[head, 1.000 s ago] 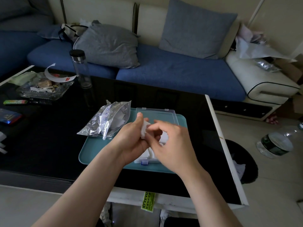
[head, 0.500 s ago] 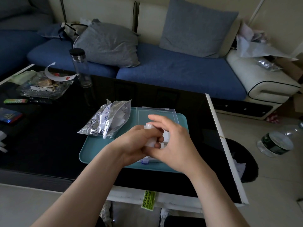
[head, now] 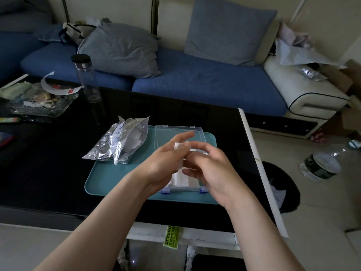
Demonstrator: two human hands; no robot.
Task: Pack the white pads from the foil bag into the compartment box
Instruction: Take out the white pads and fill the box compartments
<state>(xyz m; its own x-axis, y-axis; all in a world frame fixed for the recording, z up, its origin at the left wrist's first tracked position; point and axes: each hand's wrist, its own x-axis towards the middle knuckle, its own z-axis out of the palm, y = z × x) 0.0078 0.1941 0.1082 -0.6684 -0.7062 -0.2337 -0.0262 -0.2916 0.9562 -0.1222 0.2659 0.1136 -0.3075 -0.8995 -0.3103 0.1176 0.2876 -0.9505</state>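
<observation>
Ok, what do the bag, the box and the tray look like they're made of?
Bag: crinkled metallic foil, shiny, with creases catching light. Box: clear hard plastic; the tray shows through its open lid, and its clips are blue. Tray: teal, smooth and matte, probably plastic, possibly silicone.

The room is dim, lit by soft daylight that seems to come from the right, where the floor (head: 322,202) and the sofa arm (head: 304,94) are palest. The black tabletop (head: 48,173) swallows detail at left. The foil bag (head: 119,143) catches small glints. Straight lines bow near the edges, and the fingertips (head: 187,134) look slightly smeared.
</observation>
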